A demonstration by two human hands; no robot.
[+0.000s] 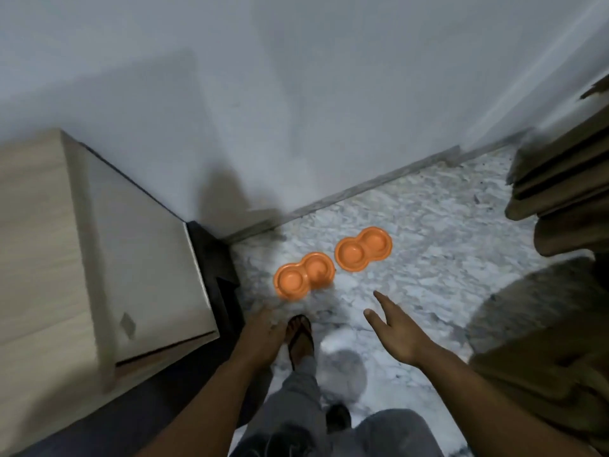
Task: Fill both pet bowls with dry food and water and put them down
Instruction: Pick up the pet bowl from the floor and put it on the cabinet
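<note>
On the marble-pattern floor (428,258), near the wall's skirting: two orange double pet bowls, each a moulded pair of wells. Nearer bowl (304,275) just off the dark base of a pale wood cabinet (66,242); farther bowl (363,248) just beside it, toward the wall, rims close but apparently apart. Both upright, flat on the floor.

Wells look bare orange throughout. No kibble visible, no sheen or waterline to be made out, though motion blur limits certainty. No food bag, scoop, jug or tap anywhere in view.

Right hand (397,328) low over the floor, short of the bowls, fingers spread and extended toward them, grip released, holding nothing. Left hand (262,334) hanging lower left by the sandalled foot (300,338), blurred; appears loose and empty, nothing in its grip. Neither hand touching a bowl.

Brown, blurred bulk at right edge (560,199), possibly stacked cardboard or fabric; not identifiable.

Judgement on progress: at the very start. Bowls located, seemingly unfilled, not yet lifted. Left to do: pick up both, fill with dry food and with water, set both back down. Reach of the right hand suggests pickup as the step in hand.
</note>
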